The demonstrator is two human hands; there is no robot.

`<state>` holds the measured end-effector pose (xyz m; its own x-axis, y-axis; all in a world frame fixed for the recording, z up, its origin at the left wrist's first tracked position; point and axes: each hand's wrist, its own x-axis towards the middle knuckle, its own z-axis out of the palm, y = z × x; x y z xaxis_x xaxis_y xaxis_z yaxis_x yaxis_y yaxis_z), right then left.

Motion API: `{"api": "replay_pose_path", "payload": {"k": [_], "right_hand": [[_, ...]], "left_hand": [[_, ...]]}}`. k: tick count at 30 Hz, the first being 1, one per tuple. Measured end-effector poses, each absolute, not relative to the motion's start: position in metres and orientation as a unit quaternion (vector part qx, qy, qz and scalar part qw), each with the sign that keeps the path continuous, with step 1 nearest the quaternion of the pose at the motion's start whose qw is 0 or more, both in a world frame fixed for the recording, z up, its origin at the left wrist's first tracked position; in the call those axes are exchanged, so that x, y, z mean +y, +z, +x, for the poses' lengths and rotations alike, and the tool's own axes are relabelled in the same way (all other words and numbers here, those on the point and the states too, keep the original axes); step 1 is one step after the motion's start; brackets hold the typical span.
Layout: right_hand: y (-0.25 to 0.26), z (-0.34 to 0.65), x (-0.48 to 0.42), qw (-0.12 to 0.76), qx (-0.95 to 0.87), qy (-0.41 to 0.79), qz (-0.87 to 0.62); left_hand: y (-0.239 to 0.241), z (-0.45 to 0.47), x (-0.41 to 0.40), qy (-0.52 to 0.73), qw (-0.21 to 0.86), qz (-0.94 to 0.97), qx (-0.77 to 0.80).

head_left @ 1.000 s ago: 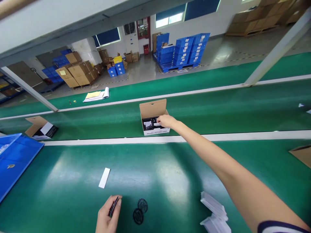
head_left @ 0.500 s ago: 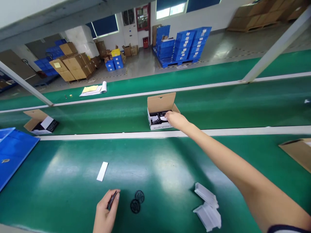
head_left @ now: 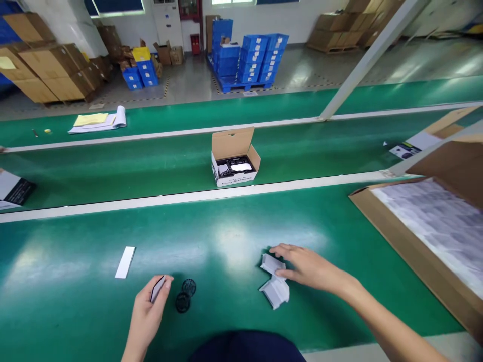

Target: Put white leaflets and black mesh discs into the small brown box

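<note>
My left hand (head_left: pixel 149 307) rests on the near green table, fingers pinched on a small flat black card (head_left: pixel 157 288). Two round black mesh discs (head_left: pixel 185 294) lie just right of it. My right hand (head_left: pixel 306 267) reaches over two stacks of small white packets (head_left: pixel 274 281), its fingers curled onto the upper stack. An open cardboard box (head_left: pixel 234 157) with black and white items inside stands on the green belt beyond the white rail, apart from both hands.
A white strip (head_left: pixel 125 262) lies left of my left hand. A large open carton (head_left: pixel 426 226) holding white packets fills the right side. Papers (head_left: pixel 97 121) lie on the far belt. Another box (head_left: pixel 13 190) sits at the left edge. Blue crates (head_left: pixel 249 55) stand on the floor behind.
My right hand has drawn back from the open box on the belt and come down onto the white packets. The view has swung right and down, bringing the large carton in.
</note>
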<state>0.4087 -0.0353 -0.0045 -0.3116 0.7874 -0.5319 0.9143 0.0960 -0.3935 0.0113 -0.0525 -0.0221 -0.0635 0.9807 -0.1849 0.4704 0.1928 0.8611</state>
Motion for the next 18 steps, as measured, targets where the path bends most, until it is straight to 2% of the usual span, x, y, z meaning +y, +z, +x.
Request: {"api": "replay_pose_path", "payload": {"k": [5, 10, 14, 18], "right_hand": [[-0.028, 0.402, -0.049, 0.021, 0.735, -0.336, 0.589], [-0.039, 0.403, -0.041, -0.102, 0.719, -0.34, 0.598], [-0.042, 0.395, -0.029, -0.238, 0.636, -0.457, 0.576], [-0.045, 0.377, -0.019, -0.35, 0.516, -0.562, 0.544]], "left_hand": [[-0.02, 0.033, -0.049, 0.298, 0.366, 0.649, 0.597], [-0.036, 0.037, -0.055, 0.152, 0.282, 0.727, 0.608], [-0.045, 0.041, -0.058, 0.088, 0.259, 0.742, 0.612], [-0.041, 0.045, -0.052, 0.136, 0.279, 0.73, 0.609]]}}
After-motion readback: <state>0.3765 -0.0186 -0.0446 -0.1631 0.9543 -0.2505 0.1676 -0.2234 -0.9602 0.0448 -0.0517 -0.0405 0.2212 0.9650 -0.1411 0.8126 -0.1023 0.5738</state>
